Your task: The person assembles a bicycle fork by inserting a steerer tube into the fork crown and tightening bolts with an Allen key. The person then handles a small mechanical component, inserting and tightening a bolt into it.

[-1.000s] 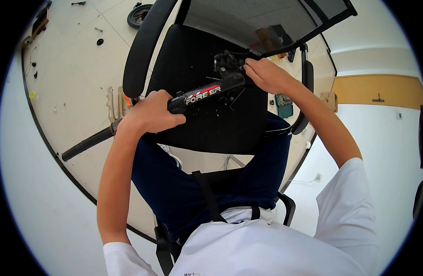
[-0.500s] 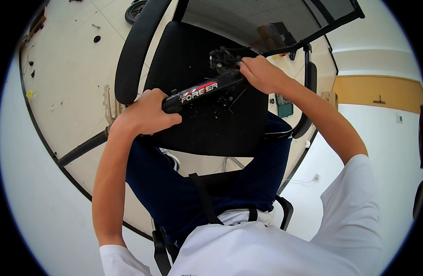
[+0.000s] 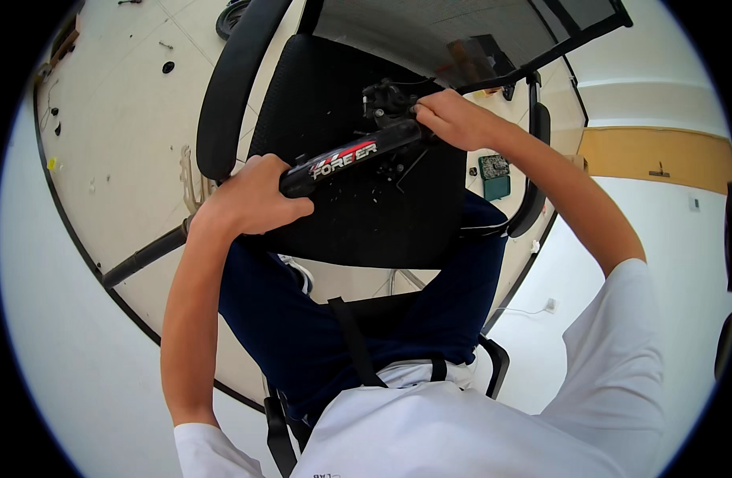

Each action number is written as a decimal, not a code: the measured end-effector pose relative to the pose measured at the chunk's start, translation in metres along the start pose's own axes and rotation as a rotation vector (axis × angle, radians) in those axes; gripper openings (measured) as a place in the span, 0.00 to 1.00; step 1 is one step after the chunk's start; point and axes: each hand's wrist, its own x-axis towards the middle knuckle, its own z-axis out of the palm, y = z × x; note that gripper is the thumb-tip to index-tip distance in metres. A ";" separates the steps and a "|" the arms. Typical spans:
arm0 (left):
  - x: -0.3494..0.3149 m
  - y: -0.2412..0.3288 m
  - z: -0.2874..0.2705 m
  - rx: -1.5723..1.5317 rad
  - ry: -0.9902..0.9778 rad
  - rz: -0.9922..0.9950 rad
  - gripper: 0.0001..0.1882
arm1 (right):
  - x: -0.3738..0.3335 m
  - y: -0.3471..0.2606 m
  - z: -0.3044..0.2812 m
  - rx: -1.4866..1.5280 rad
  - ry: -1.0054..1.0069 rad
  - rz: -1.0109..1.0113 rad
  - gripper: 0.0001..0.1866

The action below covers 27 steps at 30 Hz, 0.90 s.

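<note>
A black bicycle frame tube [image 3: 342, 163] with red and white markings lies slantwise above a black chair seat [image 3: 334, 231]. My left hand [image 3: 250, 195] is closed around its lower left end, thumb toward me and the other fingers mostly hidden. At its upper right end my right hand [image 3: 457, 119] is closed, fingers curled over the frame near a dark mechanical part [image 3: 390, 102], perhaps a brake. Small metal parts and a thin bent rod [image 3: 411, 171] show below the tube. A dark tube [image 3: 147, 255] extends left from beneath my left hand, beside a pale forked metal piece [image 3: 192, 183].
The chair's armrests [image 3: 238, 88] flank the seat, with its mesh back [image 3: 398, 40] beyond. A green case of small parts [image 3: 496, 179] lies on the floor at right. At far left are scattered small parts, a black round piece [image 3: 168, 68] and a wheel [image 3: 230, 20].
Both hands keep their hold on the bicycle frame. My right forearm and elbow have shifted slightly to the right, and the chair has moved very slightly.
</note>
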 end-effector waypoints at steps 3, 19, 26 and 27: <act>-0.001 0.000 0.001 0.008 -0.001 0.014 0.19 | -0.010 -0.005 0.009 0.052 0.112 0.058 0.19; -0.003 0.007 0.001 0.053 0.023 0.026 0.14 | -0.020 0.030 0.037 -0.242 0.411 -0.116 0.21; -0.004 0.009 0.006 0.024 -0.030 0.003 0.15 | -0.018 0.038 0.033 -0.161 0.321 -0.173 0.18; -0.003 0.009 0.006 0.030 -0.025 0.009 0.14 | -0.016 0.040 0.033 -0.161 0.326 -0.190 0.18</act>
